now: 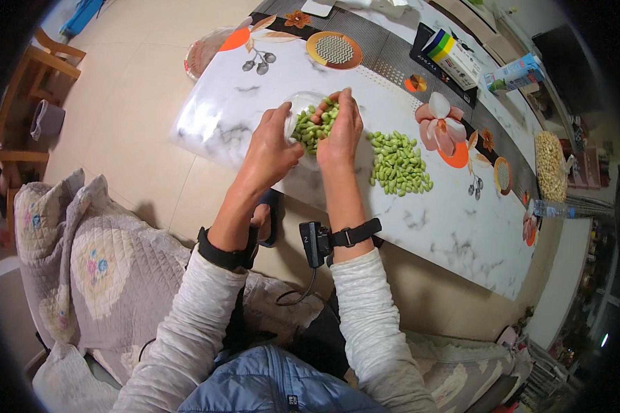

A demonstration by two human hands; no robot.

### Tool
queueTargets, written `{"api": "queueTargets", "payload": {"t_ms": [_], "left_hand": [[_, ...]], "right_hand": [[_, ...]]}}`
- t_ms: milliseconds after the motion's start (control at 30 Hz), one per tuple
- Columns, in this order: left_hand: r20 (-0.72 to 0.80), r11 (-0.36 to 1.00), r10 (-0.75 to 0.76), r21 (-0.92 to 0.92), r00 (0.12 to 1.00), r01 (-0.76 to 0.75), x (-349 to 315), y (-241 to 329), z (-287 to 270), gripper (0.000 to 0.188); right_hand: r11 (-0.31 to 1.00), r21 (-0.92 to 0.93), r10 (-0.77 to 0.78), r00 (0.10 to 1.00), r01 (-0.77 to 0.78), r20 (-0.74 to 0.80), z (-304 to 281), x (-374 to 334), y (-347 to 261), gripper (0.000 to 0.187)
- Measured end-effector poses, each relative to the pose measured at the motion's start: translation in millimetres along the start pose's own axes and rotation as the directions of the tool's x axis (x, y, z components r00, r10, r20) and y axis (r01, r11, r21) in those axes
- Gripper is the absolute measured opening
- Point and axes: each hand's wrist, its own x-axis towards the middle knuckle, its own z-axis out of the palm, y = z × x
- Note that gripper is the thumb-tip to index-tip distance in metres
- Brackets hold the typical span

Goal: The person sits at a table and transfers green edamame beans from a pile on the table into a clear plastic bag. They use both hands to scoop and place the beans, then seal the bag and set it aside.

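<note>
At the table's near left edge a clear plastic bowl (300, 101) holds shelled green beans (308, 135). My left hand (271, 143) grips the bowl's left side, fingers on its rim and thumb toward the beans. My right hand (342, 131) is on the bowl's right side, its fingers curled inward around some of the beans; its palm is turned away from view. A loose pile of the same green beans (399, 164) lies on the marble-patterned tabletop (420, 224), just right of my right wrist.
Farther back on the table stand a carton with yellow and green stripes (455, 62) and a blue-and-white packet (515, 73). A jar of pale pieces (551, 165) and a plastic bottle (552, 209) are at the right. A quilted sofa cover (103, 261) and wooden chair (31, 89) are left.
</note>
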Motion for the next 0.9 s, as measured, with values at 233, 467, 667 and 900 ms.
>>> {"api": "queueTargets", "payload": {"t_ms": [233, 467, 667, 900], "left_hand": [[-0.018, 0.998, 0.065, 0.014, 0.998, -0.065, 3, -2, -1, 0.074], [0.006, 0.996, 0.093, 0.013, 0.996, -0.093, 2, 0, -2, 0.075], [0.011, 0.991, 0.115, 0.066, 0.993, -0.116, 3, -3, -1, 0.075], [0.045, 0.985, 0.134, 0.100, 0.990, -0.138, 7, -5, 1, 0.073]], "right_hand": [[0.834, -0.509, -0.089, 0.962, 0.214, 0.257, -9, -6, 0, 0.030], [0.837, -0.472, -0.071, 0.911, 0.275, 0.405, -7, -14, -11, 0.030], [0.861, -0.406, -0.118, 0.898, 0.305, 0.424, -21, -12, -31, 0.032], [0.859, -0.296, -0.454, 0.889, 0.417, -0.064, -127, 22, -111, 0.026]]}}
